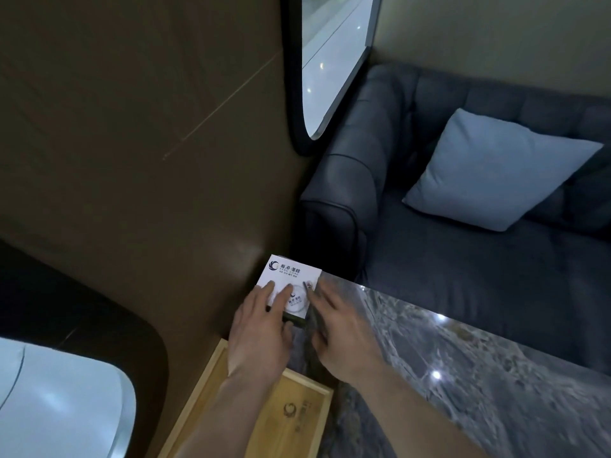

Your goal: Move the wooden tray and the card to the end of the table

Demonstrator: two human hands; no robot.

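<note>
The card (291,285) is a white, glossy rectangle with a printed logo, propped in a dark stand at the far corner of the grey veined marble table (463,375). The left hand (261,328) lies fingers spread and flat against the card's face; the right hand (337,328) touches its right edge, fingers loosely extended, gripping nothing. Beneath the left forearm sits the pale wooden tray (297,411), shallow, rimmed, a logo burned in its floor.

I see a white card (291,284) with dark blue print, a pale wooden tray (264,411), a grey veined marble table (463,358), a dark blue sofa (429,259) and a light blue cushion (496,173).
</note>
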